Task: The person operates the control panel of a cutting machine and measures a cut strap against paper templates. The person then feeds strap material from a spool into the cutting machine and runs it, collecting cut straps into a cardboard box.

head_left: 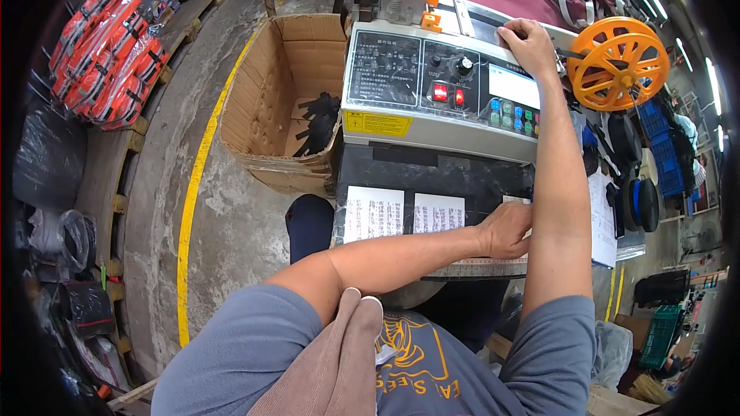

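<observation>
The table (pixel 358 163) carries the machine (pixel 459 128), a boxy metal unit that we judge heavy and rigid; if held, it would want both hands low under its ends, clear of the knobs and clear cover. The orange reel (pixel 619 64) stands beside its right end and looks like light, stiff plastic, best held by the rim or spokes. On top of the machine, by our right hand (pixel 530 45), lies a dark flat piece (pixel 484 31); if it is webbing, it should be soft and limp, best taken by its edges. Our right hand is bent over it, thumb and forefinger near each other, but we cannot tell whether they pinch anything. Our left hand (pixel 505 231) is curled at the table's near edge, what it holds, if anything, hidden. Just beside it lie the handwritten sheets (pixel 439 214), thin and easily creased, best lifted by a corner. Our hands are well apart.
</observation>
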A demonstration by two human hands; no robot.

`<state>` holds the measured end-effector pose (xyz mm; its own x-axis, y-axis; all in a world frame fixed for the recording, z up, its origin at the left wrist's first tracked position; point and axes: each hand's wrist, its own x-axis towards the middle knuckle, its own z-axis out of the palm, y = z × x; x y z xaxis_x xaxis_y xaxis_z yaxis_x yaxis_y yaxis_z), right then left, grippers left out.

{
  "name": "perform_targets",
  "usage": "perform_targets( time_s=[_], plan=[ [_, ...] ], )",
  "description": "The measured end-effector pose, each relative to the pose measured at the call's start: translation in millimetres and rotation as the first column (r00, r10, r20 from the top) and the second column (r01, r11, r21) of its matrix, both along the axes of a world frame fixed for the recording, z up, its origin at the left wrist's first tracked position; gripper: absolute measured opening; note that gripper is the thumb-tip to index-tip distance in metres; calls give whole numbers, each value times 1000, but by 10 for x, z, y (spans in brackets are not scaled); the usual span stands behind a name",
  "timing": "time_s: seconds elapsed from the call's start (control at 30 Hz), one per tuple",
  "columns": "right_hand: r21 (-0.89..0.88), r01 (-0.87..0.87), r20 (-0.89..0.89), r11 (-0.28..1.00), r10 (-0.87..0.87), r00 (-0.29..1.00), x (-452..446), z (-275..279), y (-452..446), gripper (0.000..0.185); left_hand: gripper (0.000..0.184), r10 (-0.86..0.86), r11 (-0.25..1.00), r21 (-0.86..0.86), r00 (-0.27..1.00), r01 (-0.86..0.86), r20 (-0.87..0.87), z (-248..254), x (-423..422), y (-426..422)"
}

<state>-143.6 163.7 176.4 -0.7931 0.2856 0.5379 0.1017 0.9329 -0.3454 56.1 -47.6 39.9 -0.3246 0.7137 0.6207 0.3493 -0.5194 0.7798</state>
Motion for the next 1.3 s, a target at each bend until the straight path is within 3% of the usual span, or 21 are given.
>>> perform_targets(
  time_s=[0.4,0.6,1.3],
  plan=[
    [16,6,1,1000,-6,1000,-18,-10,30,38,43,8,999,52,1000,-10,25,11,10,4],
    [17,17,0,1000,-17,1000,-16,-14,23,38,42,-20,997,-77,999,17,-41,5,-1,9],
    [13,17,12,1000,-17,1000,3,8,-4,37,43,-11,1000,-21,1000,11,-1,-32,6,17]
  ],
)
